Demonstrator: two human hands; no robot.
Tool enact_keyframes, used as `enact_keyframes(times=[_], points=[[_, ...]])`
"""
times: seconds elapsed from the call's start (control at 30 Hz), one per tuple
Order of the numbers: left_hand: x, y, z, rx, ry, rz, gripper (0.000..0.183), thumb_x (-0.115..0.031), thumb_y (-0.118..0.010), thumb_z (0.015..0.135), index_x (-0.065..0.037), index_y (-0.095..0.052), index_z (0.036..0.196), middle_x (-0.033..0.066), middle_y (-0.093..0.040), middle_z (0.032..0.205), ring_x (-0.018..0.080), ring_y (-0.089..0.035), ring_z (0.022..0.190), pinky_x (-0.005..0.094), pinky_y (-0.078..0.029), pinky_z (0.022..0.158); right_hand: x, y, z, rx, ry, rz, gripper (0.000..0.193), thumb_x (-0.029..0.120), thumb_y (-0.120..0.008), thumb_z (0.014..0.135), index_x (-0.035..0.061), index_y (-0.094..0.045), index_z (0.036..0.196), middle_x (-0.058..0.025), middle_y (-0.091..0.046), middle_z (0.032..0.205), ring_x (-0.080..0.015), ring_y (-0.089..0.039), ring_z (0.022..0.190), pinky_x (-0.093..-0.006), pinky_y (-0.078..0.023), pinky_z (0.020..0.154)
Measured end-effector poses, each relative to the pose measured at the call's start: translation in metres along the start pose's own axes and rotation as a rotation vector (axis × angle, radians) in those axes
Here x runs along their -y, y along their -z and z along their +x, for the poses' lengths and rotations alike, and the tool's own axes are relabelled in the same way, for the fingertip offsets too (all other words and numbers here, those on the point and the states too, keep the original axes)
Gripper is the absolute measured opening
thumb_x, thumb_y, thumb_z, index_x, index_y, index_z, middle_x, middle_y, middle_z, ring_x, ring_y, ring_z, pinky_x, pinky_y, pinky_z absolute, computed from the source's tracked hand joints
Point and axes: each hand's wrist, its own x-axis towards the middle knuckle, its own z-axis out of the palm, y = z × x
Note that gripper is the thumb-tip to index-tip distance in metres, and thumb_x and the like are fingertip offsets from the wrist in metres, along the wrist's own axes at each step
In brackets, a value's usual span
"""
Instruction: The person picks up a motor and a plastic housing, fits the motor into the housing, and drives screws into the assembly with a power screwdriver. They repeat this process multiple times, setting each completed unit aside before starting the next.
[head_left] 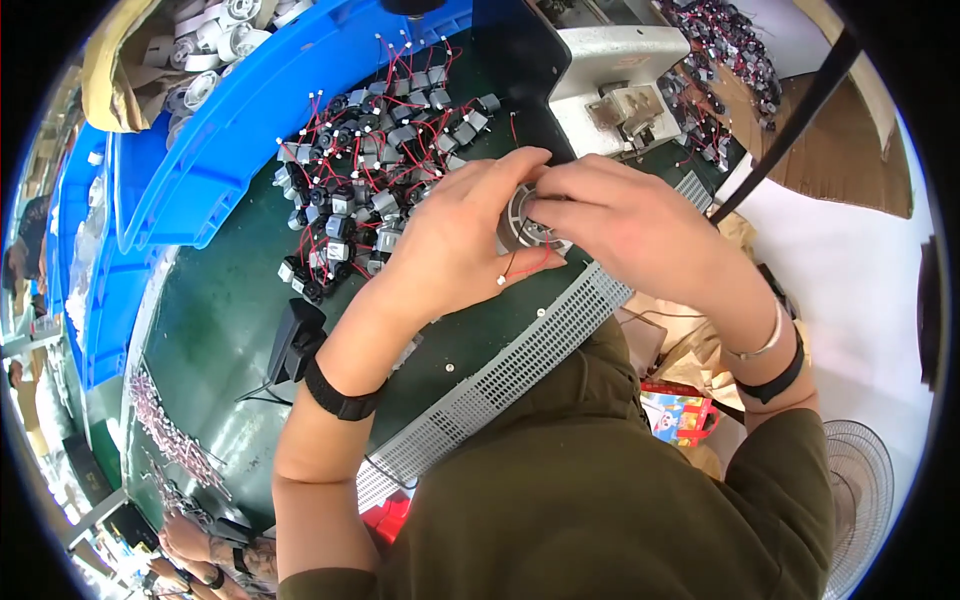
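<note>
My left hand (445,240) is wrapped round a round, light grey plastic housing (516,222), gripping it by its side above the green table. Red wires hang out of the housing, ending in a small white connector (501,281) by my left thumb. Over the housing's open face, my right hand (635,220) has its fingers closed and pressed inward. Whatever those fingertips pinch is hidden. Close beyond my left hand lies a heap of small grey motors (385,150) with red leads and white plugs.
A blue bin (215,150) stands at the far left, beside white plastic wheels (240,42). A white metal fixture (610,85) stands beyond my right hand. Perforated metal strip (520,365) edges the table. A black device (297,340) sits near my left forearm. Another person's hand (188,540) shows lower left.
</note>
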Motion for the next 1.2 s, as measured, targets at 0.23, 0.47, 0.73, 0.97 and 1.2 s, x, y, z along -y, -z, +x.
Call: enact_keyframes(times=[0.23,0.47,0.73,0.97,1.2], points=[[0.002,-0.015,-0.013,-0.149,-0.181,0.124,0.045,-0.019,-0.078,0.067,-0.004,-0.06,0.105,0.0139,-0.057,0.116,0.0311,-0.058,0.103,0.0395,-0.049,0.088,-0.008,0.053,0.069,-0.828,-0.111,0.516,0.034,0.005,-0.07,0.078,-0.0008,-0.055,0.109,-0.0127,-0.059,0.107,-0.0242,-0.057,0.101,-0.0344,-0.045,0.088],[0.0,-0.018,-0.016,-0.153,-0.142,0.104,0.036,-0.019,-0.078,0.068,-0.008,-0.064,0.099,0.0132,-0.058,0.116,0.0319,-0.06,0.099,0.0394,-0.051,0.083,-0.009,0.103,0.15,-0.667,-0.04,1.196,0.052,0.023,-0.074,0.078,-0.0063,-0.047,0.111,-0.0117,-0.056,0.093,-0.0152,-0.056,0.081,-0.0248,-0.049,0.072],[-0.005,-0.019,-0.011,-0.158,-0.178,0.127,0.033,-0.016,-0.079,0.067,-0.007,-0.067,0.096,0.0153,-0.06,0.114,0.0311,-0.062,0.097,0.0373,-0.053,0.078,-0.014,0.128,0.053,-0.875,0.042,0.995,0.051,0.002,-0.067,0.075,-0.0104,-0.042,0.118,-0.0108,-0.059,0.068,-0.0185,-0.059,0.056,-0.0276,-0.05,0.057],[0.002,-0.015,-0.013,-0.143,-0.163,0.184,0.033,-0.01,-0.08,0.062,-0.006,-0.068,0.093,0.0178,-0.059,0.113,0.031,-0.063,0.097,0.0353,-0.055,0.076,-0.038,0.066,0.011,-1.088,-0.209,1.076,0.047,-0.001,-0.065,0.078,-0.0018,-0.046,0.121,-0.007,-0.058,0.068,-0.0156,-0.057,0.054,-0.0276,-0.047,0.054],[0.002,-0.018,-0.012,-0.136,-0.172,0.177,0.034,-0.009,-0.08,0.061,-0.004,-0.068,0.093,0.0186,-0.058,0.113,0.0319,-0.063,0.097,0.0352,-0.056,0.075,-0.046,0.05,0.007,-1.121,-0.199,1.127,0.049,-0.001,-0.064,0.078,-0.002,-0.044,0.123,-0.0084,-0.059,0.068,-0.0164,-0.057,0.056,-0.0286,-0.047,0.055]])
